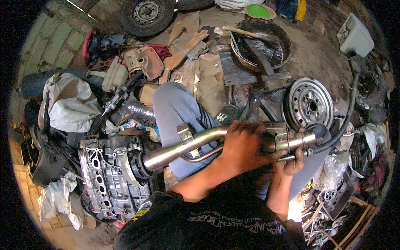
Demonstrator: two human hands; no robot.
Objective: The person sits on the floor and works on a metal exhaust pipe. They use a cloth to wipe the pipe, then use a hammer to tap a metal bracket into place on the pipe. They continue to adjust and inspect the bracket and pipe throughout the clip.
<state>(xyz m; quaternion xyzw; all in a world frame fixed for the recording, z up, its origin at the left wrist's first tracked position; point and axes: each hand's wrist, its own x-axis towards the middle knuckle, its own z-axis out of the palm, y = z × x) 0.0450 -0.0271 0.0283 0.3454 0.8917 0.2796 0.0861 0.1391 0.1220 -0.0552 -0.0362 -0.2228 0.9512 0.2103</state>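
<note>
A shiny metal fuel filler pipe (200, 141) lies slantwise across my lap, its wide end at the left beside an engine block. It carries a thin side tube (204, 156) and small brackets. My left hand (243, 143) is closed over the pipe right of its middle, the fingers partly blurred. Around the right end, my right hand (293, 160) grips from below, with fingertips showing above and beside the pipe. A black rubber hose (333, 139) runs from that end up toward the far right.
The aluminium engine block (112, 175) stands at my left. A steel wheel rim (310, 104) lies at the right, near a round pan (279, 54) holding dark metal parts. A tyre (148, 16) lies at the back. Loose tools (321, 229) fill the lower right.
</note>
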